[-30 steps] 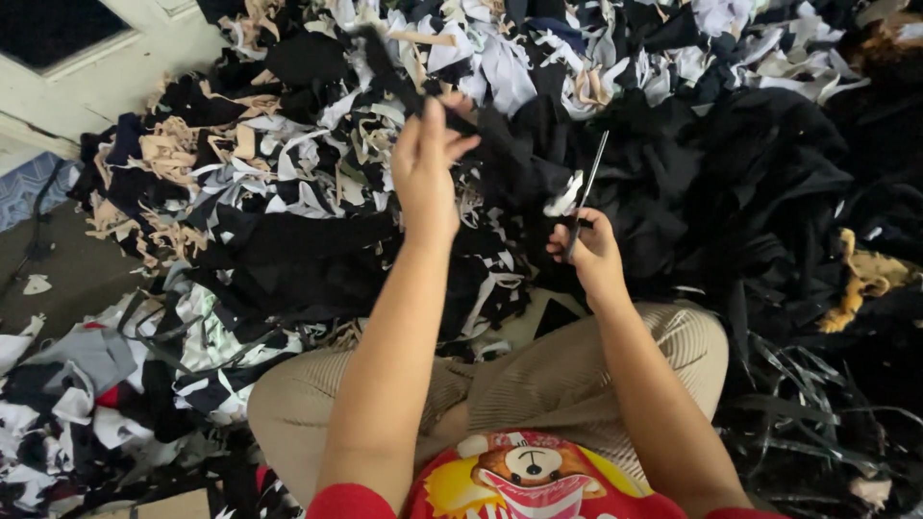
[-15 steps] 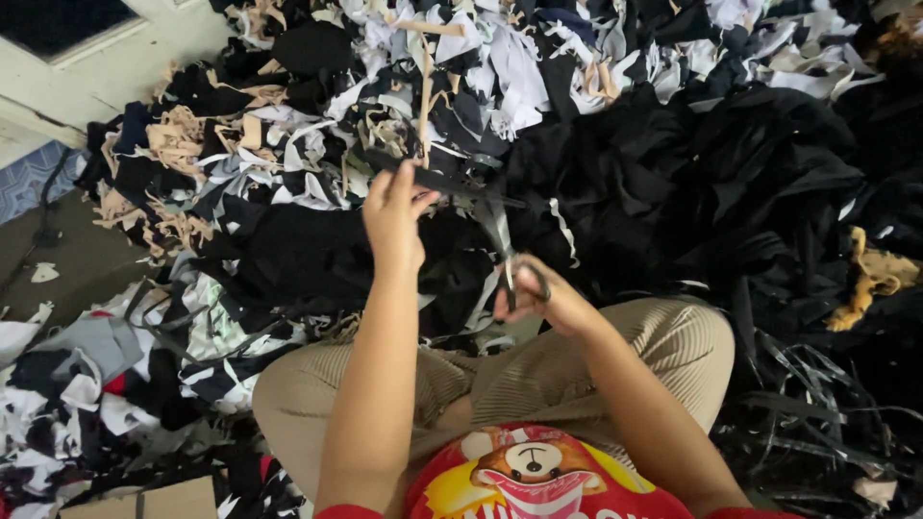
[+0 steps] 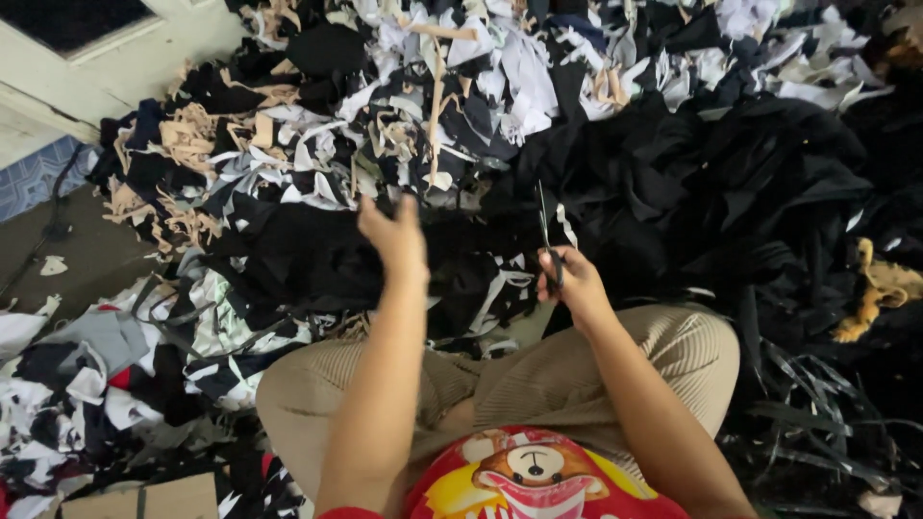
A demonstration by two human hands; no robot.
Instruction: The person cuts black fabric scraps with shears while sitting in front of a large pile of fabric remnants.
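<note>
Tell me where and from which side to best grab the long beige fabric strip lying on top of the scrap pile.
Probably pinch the long beige fabric strip near its lower end, coming from the near side where the left hand is raised. It runs nearly straight up the scrap pile, lying on top and pointing toward the person, so that end looks free. The right hand holds dark scissors.

a yellow cloth scrap (image 3: 873,288), cardboard (image 3: 144,498), and a white door (image 3: 106,58).

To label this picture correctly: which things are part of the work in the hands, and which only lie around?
In use:
right hand
scissors
left hand
black cloth

Lying about:
scrap pile
yellow rag
cardboard
</note>
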